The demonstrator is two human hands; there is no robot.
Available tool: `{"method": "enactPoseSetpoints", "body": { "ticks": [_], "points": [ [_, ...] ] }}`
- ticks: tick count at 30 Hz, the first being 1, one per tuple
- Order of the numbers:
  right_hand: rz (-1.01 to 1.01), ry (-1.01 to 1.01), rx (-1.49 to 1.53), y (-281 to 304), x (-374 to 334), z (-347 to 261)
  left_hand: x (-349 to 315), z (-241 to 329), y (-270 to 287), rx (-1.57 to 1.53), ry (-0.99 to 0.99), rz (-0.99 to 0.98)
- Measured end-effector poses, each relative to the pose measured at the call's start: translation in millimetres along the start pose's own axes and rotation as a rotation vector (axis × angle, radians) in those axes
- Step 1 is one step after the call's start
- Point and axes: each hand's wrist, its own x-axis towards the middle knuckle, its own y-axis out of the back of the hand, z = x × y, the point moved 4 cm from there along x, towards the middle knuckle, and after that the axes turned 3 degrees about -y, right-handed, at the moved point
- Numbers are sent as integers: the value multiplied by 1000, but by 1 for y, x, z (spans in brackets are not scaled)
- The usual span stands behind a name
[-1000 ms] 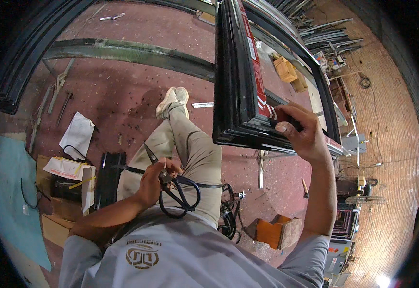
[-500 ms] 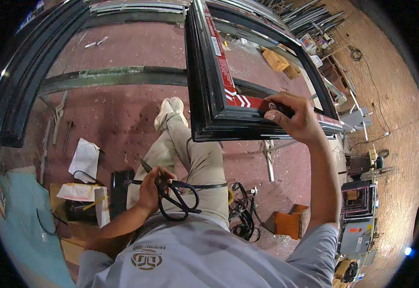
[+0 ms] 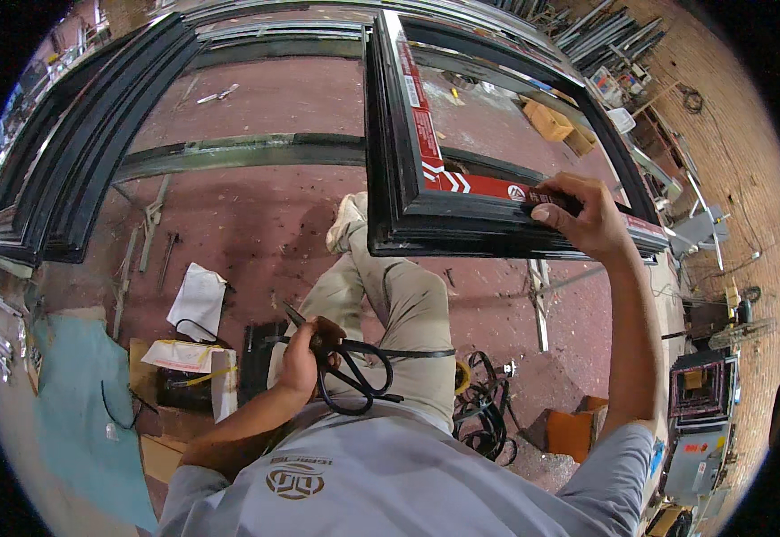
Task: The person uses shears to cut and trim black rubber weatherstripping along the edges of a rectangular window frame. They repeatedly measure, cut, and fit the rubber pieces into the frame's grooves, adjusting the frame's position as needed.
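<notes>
My left hand (image 3: 304,358) is closed round a pair of scissors (image 3: 370,387), whose big dark looped handles stick out to the right over my lap. Their pointed blades face up and to the left. A thin black strip (image 3: 430,353) runs across my thighs behind the scissors; whether my left hand grips it too is hidden. My right hand (image 3: 587,215) grips the near edge of a black rectangular window frame (image 3: 497,212), thumb on top. Red tape with white marks (image 3: 462,183) covers its inner edges. More frames seem to be stacked under it.
Several black frames (image 3: 122,143) stand at the left. A metal crossbar (image 3: 238,152) spans ahead. On the floor are an open carton (image 3: 162,380), a white sheet (image 3: 198,302), coiled black strip (image 3: 488,403) and an orange-brown box (image 3: 573,431). A brick wall (image 3: 730,170) rises at the right.
The whole view has shifted, so the scene sits farther right in the picture. My hands keep their holds on the scissors and the frame.
</notes>
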Motion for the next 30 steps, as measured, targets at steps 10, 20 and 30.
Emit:
{"method": "enactPoseSetpoints", "body": {
  "ticks": [10,20,30],
  "points": [
    [4,-87,-20,10,-9,19,-9,3,-2,-15,25,88],
    [45,-40,-35,15,-13,34,-13,-9,1,12,105,107],
    [56,11,-168,9,-9,5,-11,-22,4,-57,192,187]
  ]
}}
